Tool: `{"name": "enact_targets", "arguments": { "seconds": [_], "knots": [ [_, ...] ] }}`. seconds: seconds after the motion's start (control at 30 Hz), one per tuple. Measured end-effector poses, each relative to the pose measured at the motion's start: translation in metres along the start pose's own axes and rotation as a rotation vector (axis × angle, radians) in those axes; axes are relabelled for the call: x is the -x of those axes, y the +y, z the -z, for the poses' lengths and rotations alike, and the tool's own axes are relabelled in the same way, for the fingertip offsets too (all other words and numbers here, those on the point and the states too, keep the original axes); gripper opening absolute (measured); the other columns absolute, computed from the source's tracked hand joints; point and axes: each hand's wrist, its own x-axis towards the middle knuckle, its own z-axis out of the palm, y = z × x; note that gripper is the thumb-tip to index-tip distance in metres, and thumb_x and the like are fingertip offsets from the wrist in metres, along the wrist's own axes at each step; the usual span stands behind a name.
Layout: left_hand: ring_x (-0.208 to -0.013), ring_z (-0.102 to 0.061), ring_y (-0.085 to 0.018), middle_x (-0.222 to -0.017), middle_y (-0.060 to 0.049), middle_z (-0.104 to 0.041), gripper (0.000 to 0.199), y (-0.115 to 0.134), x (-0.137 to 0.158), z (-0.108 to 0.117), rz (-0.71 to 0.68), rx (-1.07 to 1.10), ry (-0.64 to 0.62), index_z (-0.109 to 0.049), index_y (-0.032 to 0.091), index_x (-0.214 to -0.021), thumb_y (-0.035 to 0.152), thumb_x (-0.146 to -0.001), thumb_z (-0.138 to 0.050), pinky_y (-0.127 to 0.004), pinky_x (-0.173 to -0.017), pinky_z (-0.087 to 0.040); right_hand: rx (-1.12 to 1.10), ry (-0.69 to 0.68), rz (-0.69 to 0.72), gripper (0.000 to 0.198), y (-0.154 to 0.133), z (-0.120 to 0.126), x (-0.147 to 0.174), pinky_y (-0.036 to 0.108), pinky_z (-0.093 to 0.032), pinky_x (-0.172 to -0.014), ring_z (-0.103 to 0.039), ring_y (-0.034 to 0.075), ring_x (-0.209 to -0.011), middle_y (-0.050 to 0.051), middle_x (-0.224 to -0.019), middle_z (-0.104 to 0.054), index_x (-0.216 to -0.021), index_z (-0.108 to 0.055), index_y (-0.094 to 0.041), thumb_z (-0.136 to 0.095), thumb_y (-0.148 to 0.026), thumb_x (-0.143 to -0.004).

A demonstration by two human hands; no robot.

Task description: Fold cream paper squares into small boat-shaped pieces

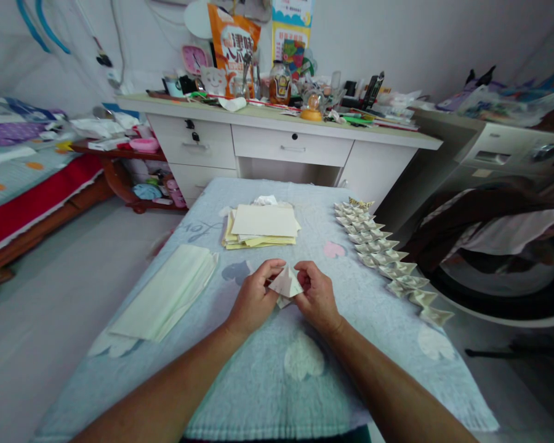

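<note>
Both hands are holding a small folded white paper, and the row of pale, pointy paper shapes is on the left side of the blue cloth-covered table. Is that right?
Not quite: the row of pale, pointy paper shapes is on the right side of the blue cloth-covered table, as the head view shows. The left hand and right hand do hold the small folded white paper.

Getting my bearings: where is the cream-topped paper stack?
In the head view, the paper stack lies slightly left of centre, beyond the left hand and right of the pale green paper.
</note>
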Motion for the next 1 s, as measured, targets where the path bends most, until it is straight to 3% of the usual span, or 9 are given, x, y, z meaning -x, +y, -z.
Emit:
{"name": "enact_targets", "arguments": {
  "seconds": [0.2, 0.43, 0.6, 0.67, 0.83, 0.93, 1.0],
  "knots": [
    [-0.090, -0.063, -0.016, -0.107, -0.004, -0.066, 0.041, -0.001, 0.001, -0.002, -0.019, 0.006, -0.053, -0.055, 0.021, -0.114, 0.008, -0.075, -0.055, -0.027, -0.080, -0.048, 0.049, 0.061, 0.062, 0.020, -0.001, 0.003, -0.002, 0.024, -0.035, -0.058, -0.046, 0.013, -0.061, -0.002, -0.069, -0.050, -0.091, -0.057, -0.020, -0.062, -0.017, -0.072],
    [-0.092, -0.061, -0.017, -0.106, -0.006, -0.064, 0.037, 0.001, 0.000, -0.002, 0.053, 0.214, -0.103, -0.051, 0.019, -0.114, 0.014, -0.078, -0.056, -0.029, -0.081, -0.047, 0.077, 0.121, 0.113, 0.017, -0.008, 0.007, -0.004, 0.024, -0.035, -0.058, -0.045, 0.013, -0.063, -0.001, -0.071, -0.051, -0.088, -0.059, -0.020, -0.062, -0.015, -0.072],
    [-0.097, -0.058, -0.019, -0.111, -0.006, -0.061, 0.063, 0.002, 0.002, 0.004, 0.100, 0.419, -0.257, -0.042, 0.024, -0.130, 0.018, -0.071, -0.063, -0.030, -0.080, -0.047, 0.054, 0.109, 0.150, 0.016, -0.009, 0.009, -0.003, 0.025, -0.036, -0.059, -0.048, 0.015, -0.067, 0.001, -0.075, -0.052, -0.090, -0.058, -0.021, -0.060, -0.015, -0.076],
    [-0.094, -0.058, -0.018, -0.106, -0.006, -0.061, 0.059, 0.001, 0.002, 0.006, 0.147, 0.508, -0.273, -0.043, 0.024, -0.132, 0.028, -0.076, -0.061, -0.029, -0.076, -0.048, 0.055, 0.083, 0.172, 0.017, -0.009, 0.009, -0.002, 0.026, -0.037, -0.061, -0.050, 0.016, -0.070, 0.002, -0.077, -0.052, -0.091, -0.060, -0.021, -0.059, -0.013, -0.076],
    [-0.077, -0.058, -0.015, -0.085, -0.005, -0.063, 0.037, -0.001, -0.002, 0.001, 0.291, 0.444, -0.081, -0.065, 0.016, -0.106, 0.045, -0.087, -0.054, -0.024, -0.064, -0.047, 0.098, 0.023, 0.216, 0.020, -0.009, 0.007, -0.001, 0.027, -0.039, -0.061, -0.050, 0.017, -0.073, 0.003, -0.082, -0.050, -0.098, -0.064, -0.023, -0.060, -0.016, -0.079],
    [-0.068, -0.057, -0.013, -0.074, -0.003, -0.062, 0.032, 0.000, -0.004, -0.002, 0.319, 0.442, -0.077, -0.069, 0.013, -0.089, 0.042, -0.083, -0.060, -0.023, -0.061, -0.046, 0.101, 0.015, 0.236, 0.020, -0.011, 0.006, -0.002, 0.028, -0.041, -0.063, -0.050, 0.018, -0.075, 0.004, -0.084, -0.050, -0.098, -0.064, -0.024, -0.065, -0.020, -0.078],
    [-0.067, -0.058, -0.013, -0.072, -0.003, -0.064, 0.029, 0.001, -0.005, -0.003, 0.345, 0.465, -0.091, -0.069, 0.012, -0.087, 0.040, -0.081, -0.063, -0.024, -0.062, -0.046, 0.075, 0.039, 0.217, 0.021, -0.013, 0.006, -0.003, 0.029, -0.042, -0.066, -0.051, 0.018, -0.078, 0.004, -0.086, -0.051, -0.095, -0.062, -0.022, -0.069, -0.020, -0.075]
  ]
}}
